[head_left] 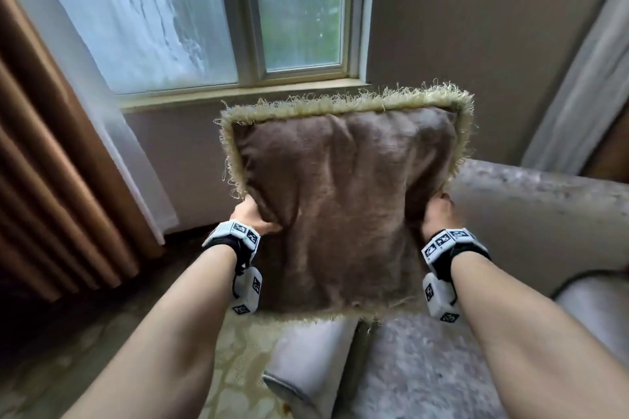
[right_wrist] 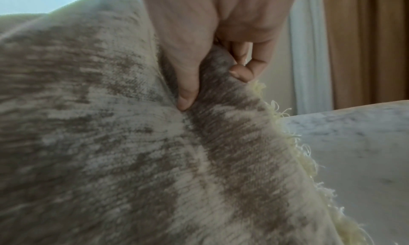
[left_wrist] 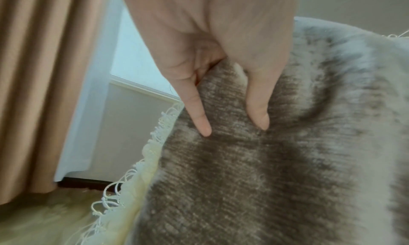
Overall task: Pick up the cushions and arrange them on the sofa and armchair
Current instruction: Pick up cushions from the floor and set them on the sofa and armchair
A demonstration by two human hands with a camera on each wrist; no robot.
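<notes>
Square brown velvet cushion with pale yellow fringe (head_left: 340, 201): we hold it upright above the grey armchair (head_left: 531, 214), left hand (head_left: 250, 216) pinching at 9 o'clock, right hand (head_left: 439, 214) at 3 o'clock.

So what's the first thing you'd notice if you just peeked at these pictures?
A big brown cushion with a shaggy yellow fringe, held up in the middle of the head view. The left hand and right hand grip its two sides, bunching the fabric. Behind it is a window, and a pale armchair sits to the right.
</notes>
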